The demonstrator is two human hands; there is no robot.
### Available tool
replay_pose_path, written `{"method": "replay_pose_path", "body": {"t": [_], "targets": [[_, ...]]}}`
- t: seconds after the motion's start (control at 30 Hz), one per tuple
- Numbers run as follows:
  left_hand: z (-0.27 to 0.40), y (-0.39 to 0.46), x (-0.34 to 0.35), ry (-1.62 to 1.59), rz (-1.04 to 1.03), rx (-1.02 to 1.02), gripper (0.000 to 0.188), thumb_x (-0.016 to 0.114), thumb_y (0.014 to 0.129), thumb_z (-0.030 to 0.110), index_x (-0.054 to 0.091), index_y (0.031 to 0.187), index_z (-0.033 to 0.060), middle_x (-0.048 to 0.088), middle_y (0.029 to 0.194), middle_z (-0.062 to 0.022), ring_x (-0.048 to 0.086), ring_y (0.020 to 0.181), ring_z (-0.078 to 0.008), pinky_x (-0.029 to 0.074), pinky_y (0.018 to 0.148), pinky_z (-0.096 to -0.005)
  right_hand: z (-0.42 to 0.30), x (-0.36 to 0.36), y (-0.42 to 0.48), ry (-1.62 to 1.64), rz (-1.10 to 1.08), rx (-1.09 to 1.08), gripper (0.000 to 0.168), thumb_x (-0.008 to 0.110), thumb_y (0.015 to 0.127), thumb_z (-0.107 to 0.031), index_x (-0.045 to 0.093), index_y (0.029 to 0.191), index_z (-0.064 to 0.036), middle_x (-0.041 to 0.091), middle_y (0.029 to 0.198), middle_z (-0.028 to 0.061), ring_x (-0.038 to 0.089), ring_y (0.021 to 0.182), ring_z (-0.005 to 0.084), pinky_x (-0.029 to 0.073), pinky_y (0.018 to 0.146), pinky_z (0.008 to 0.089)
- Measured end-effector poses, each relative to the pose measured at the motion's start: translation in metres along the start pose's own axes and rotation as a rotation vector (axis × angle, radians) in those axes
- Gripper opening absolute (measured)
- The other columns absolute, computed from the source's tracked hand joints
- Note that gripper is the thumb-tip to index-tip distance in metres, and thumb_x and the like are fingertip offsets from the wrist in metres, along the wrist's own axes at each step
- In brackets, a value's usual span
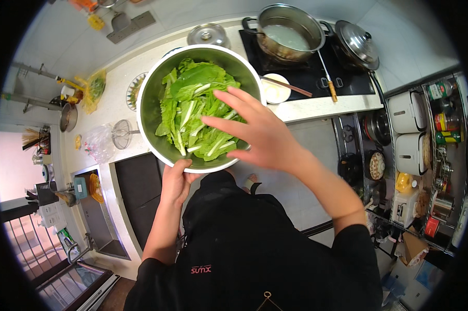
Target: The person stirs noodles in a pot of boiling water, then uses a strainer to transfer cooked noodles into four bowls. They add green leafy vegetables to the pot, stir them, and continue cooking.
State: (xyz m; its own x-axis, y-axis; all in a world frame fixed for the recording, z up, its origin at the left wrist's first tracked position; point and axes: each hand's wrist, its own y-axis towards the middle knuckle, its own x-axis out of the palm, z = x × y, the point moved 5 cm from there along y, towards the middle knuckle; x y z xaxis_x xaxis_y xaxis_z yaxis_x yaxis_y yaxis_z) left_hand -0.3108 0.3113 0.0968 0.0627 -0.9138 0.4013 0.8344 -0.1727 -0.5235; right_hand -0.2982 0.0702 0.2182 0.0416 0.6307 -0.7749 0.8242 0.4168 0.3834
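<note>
A large metal bowl with a pale rim is held up before me, tilted a little so its inside faces me. Cut leafy greens with white stalks fill its lower part. My left hand grips the near rim, thumb over the edge. Above the bowl's right side hovers my right hand, fingers spread with nothing between them; whether a fingertip touches the leaves I cannot tell. Beyond the bowl, at the right, an uncovered steel pot of cloudy liquid stands on the black stove.
A lidded pan stands right of the pot. Chopsticks lie across a white bowl, near a wooden-handled utensil. A wire strainer and plastic bag lie left on the counter. A sink is left, shelves right.
</note>
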Motion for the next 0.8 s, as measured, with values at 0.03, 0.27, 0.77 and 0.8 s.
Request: {"method": "replay_pose_path", "body": {"t": [0.03,0.27,0.77,0.8], "targets": [[-0.004,-0.003,0.020,0.015,-0.008,0.003,0.051,0.052,0.094,0.000,0.042,0.143,-0.0109,0.064,0.128,-0.0212,0.073,0.105,-0.0295,0.069,0.078,-0.0378,0.014,0.004,0.001,-0.107,-0.058,-0.019,0.094,0.093,0.067,-0.021,0.053,0.151,-0.031,0.039,0.163,0.0146,0.038,0.149,0.0403,0.042,0.114,0.0596],[-0.028,0.017,0.094,0.058,-0.113,-0.022,0.054,0.052,0.092,-0.002,0.040,0.145,-0.0076,0.064,0.128,-0.0201,0.074,0.097,-0.0293,0.069,0.074,-0.0383,0.085,0.002,-0.016,-0.381,-0.267,-0.033,0.098,0.096,0.061,-0.025,0.053,0.149,-0.030,0.044,0.157,0.0128,0.042,0.145,0.0378,0.049,0.106,0.0531],[-0.013,0.106,0.218,-0.047,-0.127,0.012,0.048,0.050,0.096,0.001,0.043,0.144,-0.0054,0.064,0.129,-0.0192,0.072,0.107,-0.0292,0.067,0.083,-0.0434,0.196,-0.113,0.045,-0.105,0.174,-0.051,0.048,0.072,0.064,0.006,0.071,0.107,-0.015,0.066,0.104,0.0030,0.065,0.094,0.0290,0.055,0.075,0.0404],[-0.013,0.108,0.221,-0.054,-0.122,0.025,0.047,0.050,0.096,0.001,0.043,0.143,-0.0069,0.064,0.129,-0.0203,0.072,0.107,-0.0301,0.067,0.083,-0.0433,0.202,-0.114,0.047,-0.068,0.200,-0.069,0.049,0.072,0.063,0.007,0.071,0.107,-0.014,0.066,0.104,0.0033,0.065,0.095,0.0296,0.055,0.076,0.0406]]}}
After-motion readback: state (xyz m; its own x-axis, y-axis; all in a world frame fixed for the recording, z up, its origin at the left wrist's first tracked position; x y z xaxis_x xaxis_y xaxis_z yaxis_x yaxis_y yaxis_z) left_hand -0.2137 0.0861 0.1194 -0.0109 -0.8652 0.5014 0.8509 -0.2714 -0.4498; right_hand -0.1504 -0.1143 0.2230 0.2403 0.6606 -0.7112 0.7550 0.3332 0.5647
